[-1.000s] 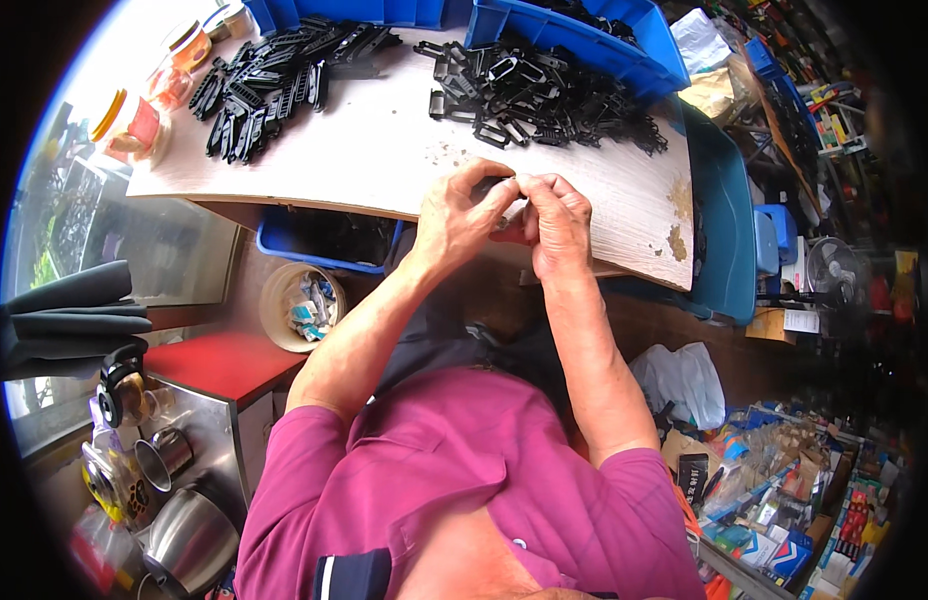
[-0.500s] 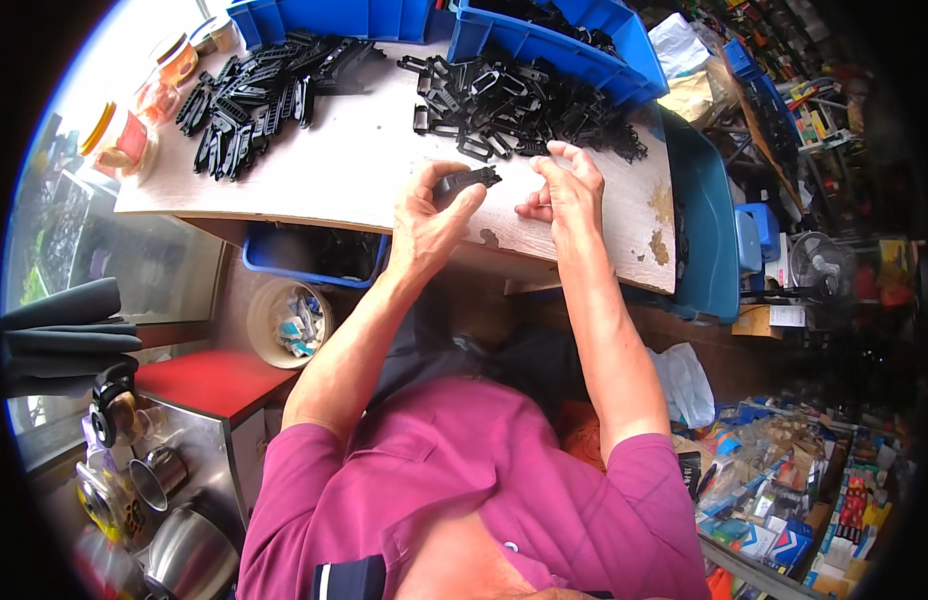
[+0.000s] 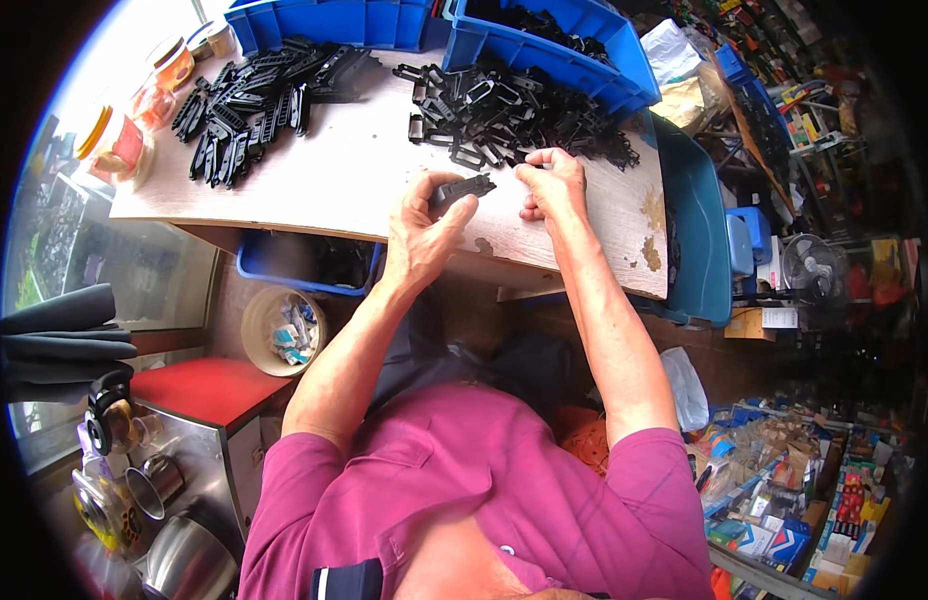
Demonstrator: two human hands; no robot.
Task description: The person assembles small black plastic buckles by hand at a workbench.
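My left hand (image 3: 424, 220) grips a long black plastic part (image 3: 467, 189) between thumb and fingers, holding it above the front of the table (image 3: 344, 180). To its right, my right hand (image 3: 556, 187) reaches the near edge of a heap of black plastic frames (image 3: 474, 125). Its thumb and forefinger are pinched together on a small black plastic piece (image 3: 525, 164), mostly hidden by the fingertips. At the table's left lies another heap, of slim black slotted parts (image 3: 249, 110).
Two blue bins, one at the back (image 3: 329, 25) and one at the right (image 3: 554, 55) holding black parts, stand behind the heaps. Lidded jars (image 3: 114, 140) line the left edge. Below are a blue tub (image 3: 304, 262) and a bucket of scraps (image 3: 269, 350). A teal bin (image 3: 699, 230) adjoins the table's right side.
My right hand has gone from loosely spread fingers to a pinch at the heap's near edge. The left hand keeps its black part, nearly in place. The view has shifted slightly.
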